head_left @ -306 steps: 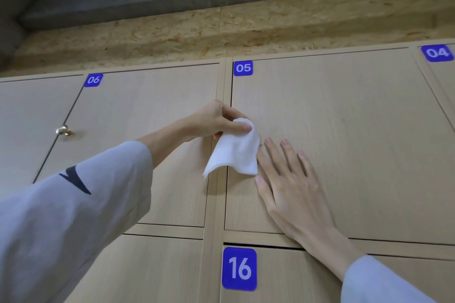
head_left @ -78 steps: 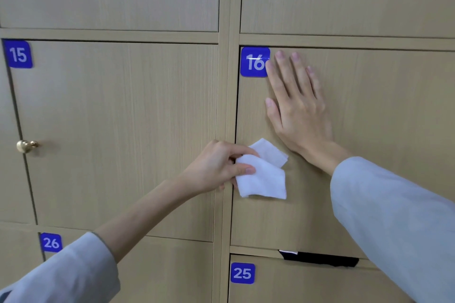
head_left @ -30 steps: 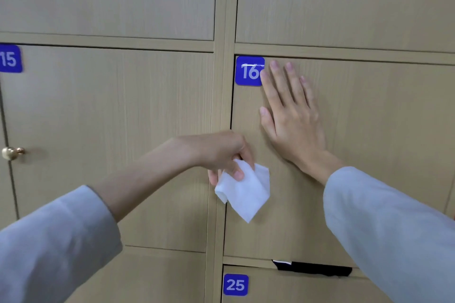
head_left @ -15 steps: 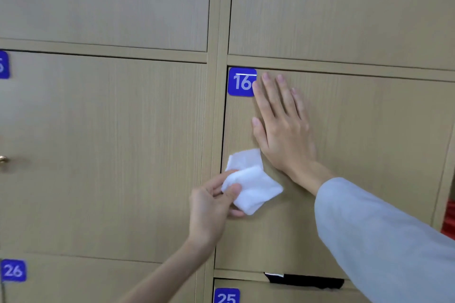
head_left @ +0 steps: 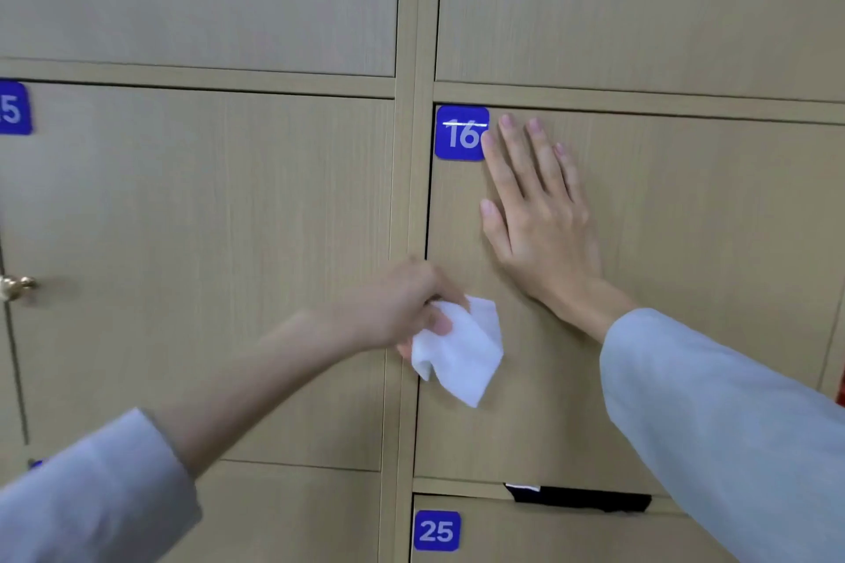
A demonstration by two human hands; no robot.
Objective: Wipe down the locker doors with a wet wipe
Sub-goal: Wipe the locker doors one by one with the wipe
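Pale grey sleeves (head_left: 731,439) come in from the bottom corners, nearest the camera. Beyond the left sleeve, the left hand (head_left: 393,306) has its fingers curled round a crumpled white wet wipe (head_left: 457,347), which hangs from the grip against the lower left part of the light wood-grain locker door marked 16 (head_left: 708,242), just beside the vertical frame strip (head_left: 414,197). Up and to the right of it, the right hand (head_left: 535,219) lies flat on that same door, fingers straight and slightly spread, holding nothing; its index fingertip touches the edge of the blue square number plate 16 (head_left: 459,133). Below both hands a black gap (head_left: 580,498) shows over the door with the blue plate 25 (head_left: 436,530). Far left of the left hand, a small brass knob (head_left: 16,286) sits on the neighbouring door's edge.
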